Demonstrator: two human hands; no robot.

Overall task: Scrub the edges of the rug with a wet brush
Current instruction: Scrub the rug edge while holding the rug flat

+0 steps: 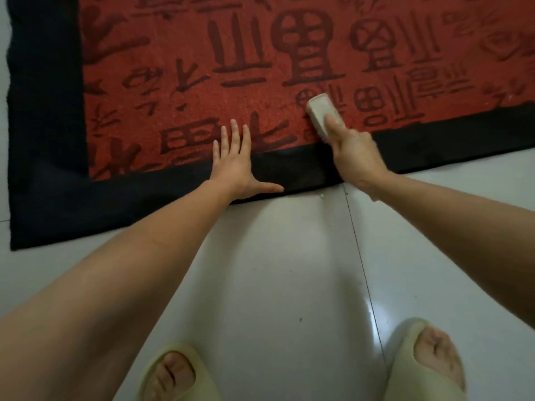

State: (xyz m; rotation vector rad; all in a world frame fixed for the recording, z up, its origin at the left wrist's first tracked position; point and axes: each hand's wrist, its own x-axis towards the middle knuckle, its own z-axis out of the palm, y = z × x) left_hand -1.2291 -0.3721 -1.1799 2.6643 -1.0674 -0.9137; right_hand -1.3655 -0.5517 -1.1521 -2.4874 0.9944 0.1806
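A red rug [185, 91] with dark symbols and a black border [289, 169] lies on the floor. My right hand [353, 157] grips a pale scrub brush [320, 110], bristles down on the red field just above the near black border. My left hand [236, 163] lies flat with fingers spread, pressing the rug where the red meets the near border, thumb along the black strip.
Glossy white floor tiles [275, 270] fill the near half, with a grout line [359, 241] running toward me. My two feet in pale slides [425, 363] stand at the bottom. The rug's left corner [17, 241] is at the left edge.
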